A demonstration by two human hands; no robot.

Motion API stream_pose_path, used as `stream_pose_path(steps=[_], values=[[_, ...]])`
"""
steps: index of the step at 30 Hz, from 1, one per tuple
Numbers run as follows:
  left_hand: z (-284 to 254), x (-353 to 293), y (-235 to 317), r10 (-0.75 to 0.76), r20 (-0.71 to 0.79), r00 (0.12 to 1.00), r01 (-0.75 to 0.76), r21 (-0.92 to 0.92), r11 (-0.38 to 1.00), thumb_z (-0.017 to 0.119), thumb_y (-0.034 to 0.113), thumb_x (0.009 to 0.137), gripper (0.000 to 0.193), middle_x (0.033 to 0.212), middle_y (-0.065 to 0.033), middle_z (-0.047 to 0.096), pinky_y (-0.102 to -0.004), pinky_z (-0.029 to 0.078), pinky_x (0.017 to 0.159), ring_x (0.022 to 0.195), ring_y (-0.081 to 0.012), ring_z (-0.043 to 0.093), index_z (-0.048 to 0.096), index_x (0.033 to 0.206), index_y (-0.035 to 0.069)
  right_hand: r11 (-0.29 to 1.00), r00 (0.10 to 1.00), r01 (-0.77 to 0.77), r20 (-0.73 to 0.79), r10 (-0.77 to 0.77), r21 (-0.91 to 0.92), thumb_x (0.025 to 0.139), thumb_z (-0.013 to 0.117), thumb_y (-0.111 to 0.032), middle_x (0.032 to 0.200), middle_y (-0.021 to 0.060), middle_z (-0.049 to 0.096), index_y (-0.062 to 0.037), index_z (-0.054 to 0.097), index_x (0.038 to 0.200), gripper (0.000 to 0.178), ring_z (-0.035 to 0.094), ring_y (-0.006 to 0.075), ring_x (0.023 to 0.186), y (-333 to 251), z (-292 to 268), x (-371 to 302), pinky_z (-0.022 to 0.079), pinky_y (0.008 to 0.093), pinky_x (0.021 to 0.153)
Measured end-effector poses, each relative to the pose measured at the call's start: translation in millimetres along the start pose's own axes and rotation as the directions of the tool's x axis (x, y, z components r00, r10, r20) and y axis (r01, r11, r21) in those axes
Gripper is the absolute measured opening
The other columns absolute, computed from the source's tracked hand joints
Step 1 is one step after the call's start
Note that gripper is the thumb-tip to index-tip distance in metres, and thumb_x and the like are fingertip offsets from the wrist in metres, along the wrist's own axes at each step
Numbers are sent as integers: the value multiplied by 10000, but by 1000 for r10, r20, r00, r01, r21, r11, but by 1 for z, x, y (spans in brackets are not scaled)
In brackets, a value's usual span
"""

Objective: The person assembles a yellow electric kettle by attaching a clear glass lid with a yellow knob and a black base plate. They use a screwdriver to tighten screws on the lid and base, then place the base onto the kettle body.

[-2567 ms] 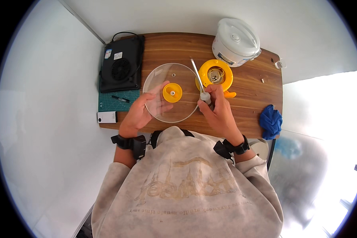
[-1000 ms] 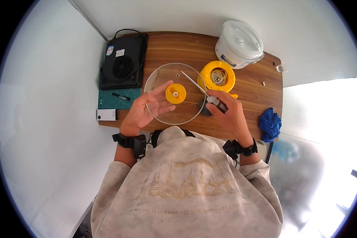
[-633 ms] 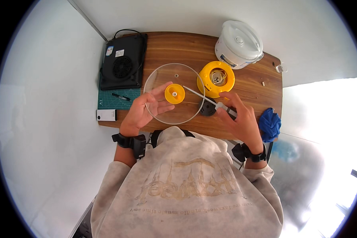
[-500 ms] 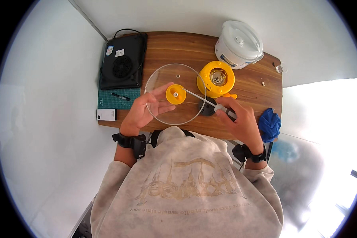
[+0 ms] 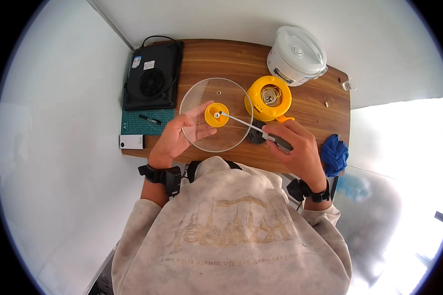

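My left hand (image 5: 174, 136) is closed on the rim of a clear round glass lid (image 5: 226, 140), thumb at the edge and fingers spread behind the glass. At the lid's middle is a round yellow knob (image 5: 210, 121) with a small pale centre. In my right hand (image 5: 302, 150) is a screwdriver (image 5: 246, 124) with a grey and dark handle. Its tip points left, at or just beside the knob's centre; contact cannot be made out. Behind my right fingers stands a yellow round appliance base (image 5: 253, 109), its opening showing loose wires. A black round part (image 5: 255, 136) lies partly under the lid's edge.
A white lidded pot (image 5: 285, 64) stands at the back right. Left are a black hotplate (image 5: 152, 54), a green cutting mat (image 5: 133, 120), a pen (image 5: 149, 119) and a white box-like device (image 5: 132, 142). A blue cloth (image 5: 334, 155) lies at the right edge, a small clear cup (image 5: 348, 85) behind it.
The screwdriver's tip has moved from the knob's upper right rim to its centre. The lid has shifted and tilted slightly in my left hand.
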State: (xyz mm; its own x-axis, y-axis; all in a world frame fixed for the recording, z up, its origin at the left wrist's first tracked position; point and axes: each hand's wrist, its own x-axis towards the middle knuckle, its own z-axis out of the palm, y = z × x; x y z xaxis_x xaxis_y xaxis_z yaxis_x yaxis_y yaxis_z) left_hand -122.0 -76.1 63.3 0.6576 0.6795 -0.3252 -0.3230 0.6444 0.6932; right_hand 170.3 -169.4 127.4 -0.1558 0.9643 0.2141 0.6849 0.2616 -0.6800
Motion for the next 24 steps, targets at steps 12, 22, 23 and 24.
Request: stream_pose_path(steps=[12,22,23,24], values=[[-2,0,0,-6,-3,1000,6,10,1000,358,153,902,685,1556,-168,407,-411,425,1126,1351,-305,501,287,1563,-13,1000,999,11,37,-11,-21,777,764,-39,888,66,612,-104,746,1119,348,620,239,776,0,2,0,524,350,706],[1,-1,2,-2,-6,1000,2,38,999,350,161,918,672,1551,-171,410,-409,428,1123,1354,-295,493,285,1563,-15,998,999,44,6,-44,-41,774,769,-41,887,62,608,-111,749,1114,347,621,237,770,1,5,1,527,352,693],[1,-1,2,-2,-8,1000,2,40,999,349,161,919,671,1550,-171,411,-409,427,1123,1354,-295,493,284,1563,-16,999,999,39,5,-39,-35,774,769,-41,886,62,608,-112,750,1111,345,621,236,769,1,5,1,527,352,693],[0,-1,1,-2,-9,1000,2,43,999,348,161,920,671,1549,-170,412,-409,426,1124,1355,-295,493,283,1563,-17,999,999,34,3,-34,-30,773,768,-40,886,61,608,-112,751,1109,344,621,236,768,1,5,1,527,352,693]])
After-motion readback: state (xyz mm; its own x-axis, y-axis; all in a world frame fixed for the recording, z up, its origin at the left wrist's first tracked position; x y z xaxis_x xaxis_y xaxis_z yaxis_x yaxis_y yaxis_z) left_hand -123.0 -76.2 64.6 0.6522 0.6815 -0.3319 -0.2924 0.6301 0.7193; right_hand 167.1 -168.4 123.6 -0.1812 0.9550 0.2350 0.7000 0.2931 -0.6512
